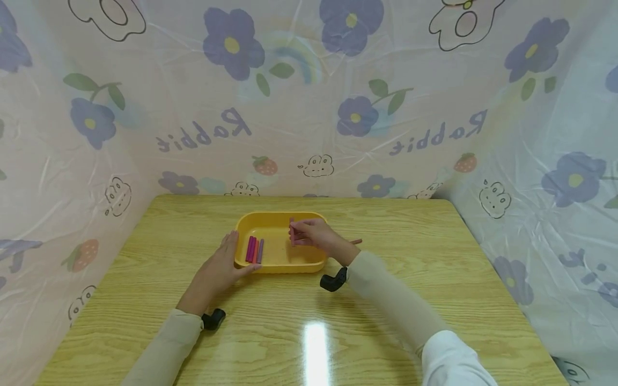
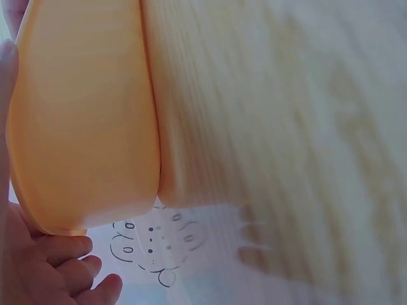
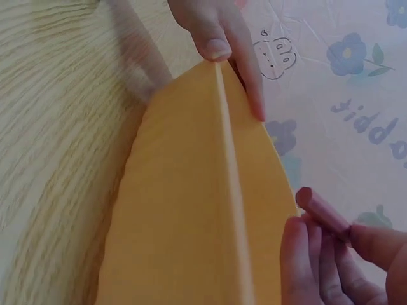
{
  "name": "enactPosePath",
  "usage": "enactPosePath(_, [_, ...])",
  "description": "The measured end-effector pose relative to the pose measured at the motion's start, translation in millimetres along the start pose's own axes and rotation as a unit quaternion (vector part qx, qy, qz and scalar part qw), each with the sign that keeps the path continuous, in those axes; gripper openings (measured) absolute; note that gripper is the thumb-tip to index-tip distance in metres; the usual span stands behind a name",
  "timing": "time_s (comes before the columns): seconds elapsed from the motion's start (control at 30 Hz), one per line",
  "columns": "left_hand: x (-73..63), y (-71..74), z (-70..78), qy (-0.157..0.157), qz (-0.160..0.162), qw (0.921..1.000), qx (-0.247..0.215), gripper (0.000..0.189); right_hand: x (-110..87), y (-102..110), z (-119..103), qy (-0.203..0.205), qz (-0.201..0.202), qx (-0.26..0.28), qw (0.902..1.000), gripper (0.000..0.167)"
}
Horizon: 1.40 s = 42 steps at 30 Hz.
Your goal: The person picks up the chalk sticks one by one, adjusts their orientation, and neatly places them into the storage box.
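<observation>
A shallow yellow tray [image 1: 277,268] rests on the table. My left hand [image 1: 217,271] holds its left end, thumb along the front rim and fingers against the left side. Inside, at the left, several crayons lie side by side: magenta ones [image 1: 251,249], an orange-red one [image 1: 256,252] and a purple one [image 1: 260,251]. Over the tray's right half, my right hand [image 1: 316,236] pinches a reddish crayon [image 3: 324,213] between thumb and fingertips. In the right wrist view one blunt end of that crayon sticks out past the fingers.
A brown crayon-like stick [image 1: 356,241] lies on the wooden table [image 1: 410,230] just right of the tray, partly behind the right wrist. A printed curtain [image 1: 299,107] stands behind the table and along both sides. Each wrist wears a black camera mount [image 1: 334,280].
</observation>
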State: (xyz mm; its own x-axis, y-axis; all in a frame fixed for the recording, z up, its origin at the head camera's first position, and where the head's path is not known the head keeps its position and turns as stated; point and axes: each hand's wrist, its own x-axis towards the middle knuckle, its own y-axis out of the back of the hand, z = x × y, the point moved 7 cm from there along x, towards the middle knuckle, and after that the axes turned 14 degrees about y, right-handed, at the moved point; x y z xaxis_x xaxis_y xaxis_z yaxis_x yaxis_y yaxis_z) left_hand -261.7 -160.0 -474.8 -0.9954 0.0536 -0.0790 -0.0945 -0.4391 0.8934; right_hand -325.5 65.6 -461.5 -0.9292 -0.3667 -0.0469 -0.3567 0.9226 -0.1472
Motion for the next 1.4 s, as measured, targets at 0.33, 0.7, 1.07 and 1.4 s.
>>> enactPosePath(0.33, [0.9,-1.3,-0.6,0.003,-0.002,1.0,0.006,0.118,8.7,-20.4,17.0,-0.027,0.0,-0.024,0.9993,0.039])
enactPosePath(0.7, [-1.3,-1.6,-3.4,0.011,0.005,0.9999,0.003,0.117,15.0,-34.7,38.2,-0.044,-0.007,-0.042,0.9981,0.034])
enactPosePath(1.07, [-0.8,-0.9,-2.4,0.007,0.005,0.9999,0.008,0.116,15.4,-38.2,47.1,-0.062,0.001,-0.055,0.9966,0.029])
enactPosePath(1.4, [0.6,0.1,0.6,0.005,-0.002,1.0,0.002,0.115,16.7,-36.1,50.4,-0.077,0.006,-0.081,0.9937,0.026])
